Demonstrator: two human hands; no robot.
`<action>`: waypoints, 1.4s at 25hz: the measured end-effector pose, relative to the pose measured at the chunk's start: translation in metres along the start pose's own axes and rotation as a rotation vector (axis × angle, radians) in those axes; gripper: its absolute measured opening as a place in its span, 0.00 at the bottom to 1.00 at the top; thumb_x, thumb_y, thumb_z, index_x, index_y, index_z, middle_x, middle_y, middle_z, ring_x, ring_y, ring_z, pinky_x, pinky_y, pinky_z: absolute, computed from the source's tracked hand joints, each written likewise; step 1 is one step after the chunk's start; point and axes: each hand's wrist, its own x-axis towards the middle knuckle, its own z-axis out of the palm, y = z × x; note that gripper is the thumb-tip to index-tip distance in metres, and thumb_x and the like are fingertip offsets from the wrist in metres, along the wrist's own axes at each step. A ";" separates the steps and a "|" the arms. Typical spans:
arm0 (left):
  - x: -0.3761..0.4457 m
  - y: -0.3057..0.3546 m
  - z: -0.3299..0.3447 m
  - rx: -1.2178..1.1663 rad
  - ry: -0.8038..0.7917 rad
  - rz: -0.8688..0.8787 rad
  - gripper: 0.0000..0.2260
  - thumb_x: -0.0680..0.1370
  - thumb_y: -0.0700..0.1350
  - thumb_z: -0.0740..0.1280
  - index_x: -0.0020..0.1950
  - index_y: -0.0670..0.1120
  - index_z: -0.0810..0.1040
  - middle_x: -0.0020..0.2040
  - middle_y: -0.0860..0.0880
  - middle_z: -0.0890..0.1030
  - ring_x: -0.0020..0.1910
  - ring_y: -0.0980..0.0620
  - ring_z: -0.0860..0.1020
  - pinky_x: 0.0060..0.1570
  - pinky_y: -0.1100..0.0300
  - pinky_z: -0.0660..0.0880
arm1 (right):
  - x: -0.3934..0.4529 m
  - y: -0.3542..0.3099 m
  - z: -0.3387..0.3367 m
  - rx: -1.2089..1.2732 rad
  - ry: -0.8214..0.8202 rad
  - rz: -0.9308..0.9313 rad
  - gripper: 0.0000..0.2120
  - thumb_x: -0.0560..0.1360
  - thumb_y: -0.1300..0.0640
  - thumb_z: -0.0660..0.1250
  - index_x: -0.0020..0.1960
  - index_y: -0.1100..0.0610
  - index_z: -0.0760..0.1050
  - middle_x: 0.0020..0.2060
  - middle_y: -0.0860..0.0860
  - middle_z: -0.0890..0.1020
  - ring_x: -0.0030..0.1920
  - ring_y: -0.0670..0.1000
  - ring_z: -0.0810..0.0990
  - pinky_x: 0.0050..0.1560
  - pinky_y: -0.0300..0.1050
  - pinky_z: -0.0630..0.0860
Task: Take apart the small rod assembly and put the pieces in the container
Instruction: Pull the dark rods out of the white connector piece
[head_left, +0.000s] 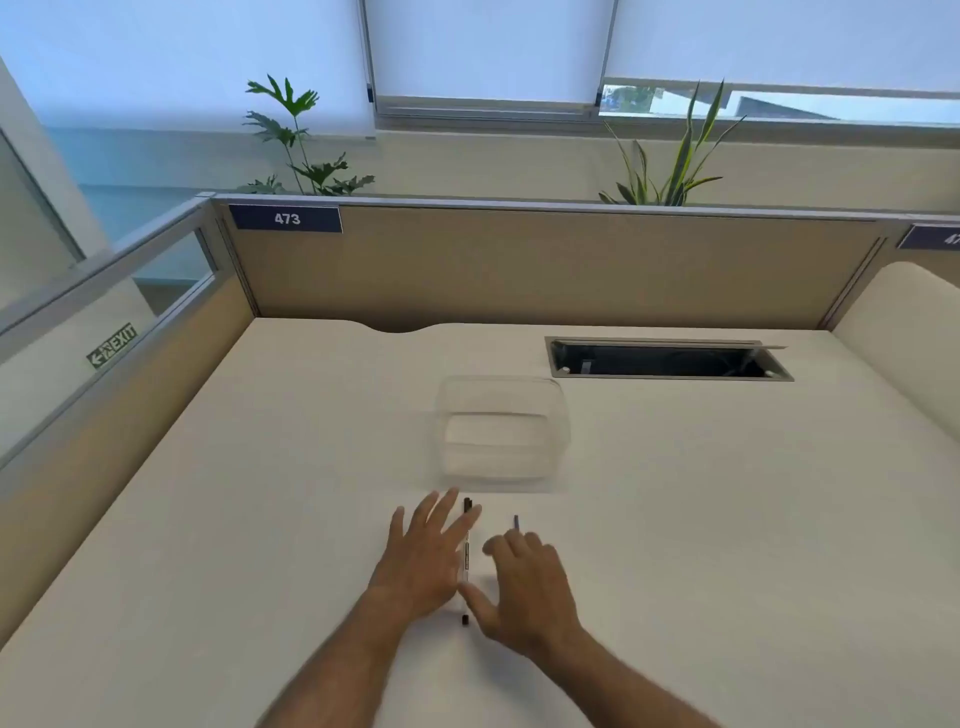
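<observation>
A thin rod assembly (466, 558), white with black ends, lies lengthwise on the white desk between my two hands. My left hand (423, 556) hovers just left of it, fingers spread, holding nothing. My right hand (524, 587) is just right of it, fingers loosely curled, its thumb near the rod's near end. A small dark thin piece (516, 521) shows just beyond my right fingers; whether they touch it I cannot tell. A clear plastic container (501, 431) stands open a little farther back, with nothing visible inside.
A rectangular cable slot (667, 359) is cut into the desk at the back right. Tan partition walls (545, 265) close off the back and left sides. Two plants stand behind the partition.
</observation>
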 end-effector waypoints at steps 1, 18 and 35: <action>-0.002 0.000 0.002 0.013 -0.023 0.042 0.26 0.82 0.50 0.55 0.79 0.60 0.48 0.81 0.51 0.43 0.79 0.48 0.42 0.74 0.39 0.44 | -0.002 -0.004 0.003 0.016 -0.040 0.035 0.24 0.69 0.33 0.61 0.50 0.53 0.75 0.44 0.49 0.80 0.44 0.53 0.78 0.41 0.48 0.75; -0.016 0.001 -0.001 -0.031 0.268 0.210 0.10 0.60 0.52 0.81 0.35 0.54 0.81 0.35 0.59 0.82 0.37 0.55 0.81 0.42 0.58 0.78 | 0.005 0.024 -0.003 -0.051 -0.387 0.046 0.07 0.75 0.58 0.60 0.53 0.55 0.69 0.52 0.52 0.76 0.50 0.56 0.77 0.38 0.48 0.69; 0.004 0.014 -0.024 0.082 0.447 0.351 0.07 0.71 0.52 0.75 0.38 0.52 0.80 0.32 0.54 0.78 0.29 0.51 0.74 0.24 0.61 0.69 | 0.053 0.070 -0.040 -0.023 -0.478 -0.028 0.09 0.78 0.53 0.64 0.51 0.54 0.82 0.47 0.54 0.84 0.47 0.56 0.79 0.44 0.48 0.75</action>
